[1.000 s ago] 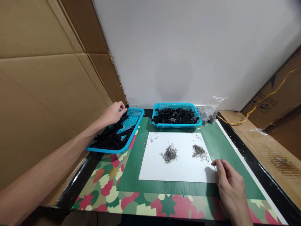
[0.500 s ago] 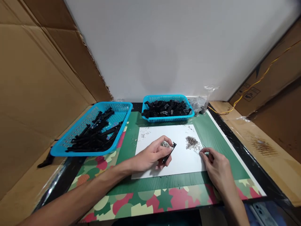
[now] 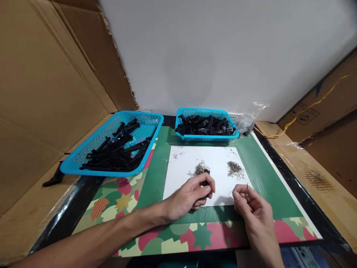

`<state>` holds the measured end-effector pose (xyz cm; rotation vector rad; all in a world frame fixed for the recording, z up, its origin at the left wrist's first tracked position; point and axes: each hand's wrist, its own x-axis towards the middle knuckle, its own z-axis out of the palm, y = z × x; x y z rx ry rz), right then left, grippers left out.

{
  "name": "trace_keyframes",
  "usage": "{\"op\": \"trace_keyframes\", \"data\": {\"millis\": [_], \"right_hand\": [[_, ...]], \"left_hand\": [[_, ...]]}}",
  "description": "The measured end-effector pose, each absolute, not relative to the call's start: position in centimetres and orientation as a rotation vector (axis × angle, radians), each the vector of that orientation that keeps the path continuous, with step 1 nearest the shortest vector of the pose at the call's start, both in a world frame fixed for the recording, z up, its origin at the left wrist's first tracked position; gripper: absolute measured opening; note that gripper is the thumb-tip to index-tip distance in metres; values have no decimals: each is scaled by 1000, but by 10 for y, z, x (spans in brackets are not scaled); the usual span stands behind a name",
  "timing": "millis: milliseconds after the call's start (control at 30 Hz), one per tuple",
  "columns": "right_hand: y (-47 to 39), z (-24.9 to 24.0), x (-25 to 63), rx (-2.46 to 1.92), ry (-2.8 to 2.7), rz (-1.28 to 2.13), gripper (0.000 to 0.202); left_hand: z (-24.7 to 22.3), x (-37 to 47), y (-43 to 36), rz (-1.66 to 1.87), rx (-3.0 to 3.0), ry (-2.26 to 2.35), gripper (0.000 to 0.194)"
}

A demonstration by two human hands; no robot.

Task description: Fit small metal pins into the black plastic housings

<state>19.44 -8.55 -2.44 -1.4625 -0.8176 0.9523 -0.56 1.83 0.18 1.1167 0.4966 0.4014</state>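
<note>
My left hand (image 3: 192, 195) is closed round a narrow black plastic part (image 3: 206, 178), whose upper end sticks up above the fingers. Just beyond it, a loose pile of tiny bent metal wire pieces (image 3: 200, 166) lies on a white sheet (image 3: 178, 178). My right hand (image 3: 255, 208) is closed in a pinch near the sheet's lower right corner. From its fingers a thin metal rod-like thing (image 3: 247, 190) points upward; its exact kind is unclear. A second, darker pile of tiny metal pieces (image 3: 234, 169) lies on the sheet beyond the right hand.
A blue basket (image 3: 97, 173) of long black parts stands at the left, another blue basket (image 3: 208, 138) of short black and clear parts at the back. Clear plastic bags (image 3: 247, 122) lie beside it. Cardboard walls (image 3: 55, 74) stand at both sides. A yellow cable (image 3: 290, 124) runs at right.
My right hand has drawn back from the darker pile toward me and turned, showing the thin metal thing upright. My left hand has turned the black part more upright. The view has shifted slightly.
</note>
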Motion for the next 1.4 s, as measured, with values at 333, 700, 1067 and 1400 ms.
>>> {"op": "trace_keyframes", "data": {"millis": [333,700,1067,1400], "right_hand": [[-76,-26,176,-1527,-932,1044,37],[-75,-18,173,-1509,-1024,1026,36],[-81,-19,170,-1585,-1105,773,35],[-82,-16,173,-1565,-1062,766,34]], "left_hand": [[2,-3,7,543,1705,748,16],[-3,1,6,585,1809,845,14],[-3,-3,9,574,1645,693,26],[-1,-3,9,587,1629,689,25]]}}
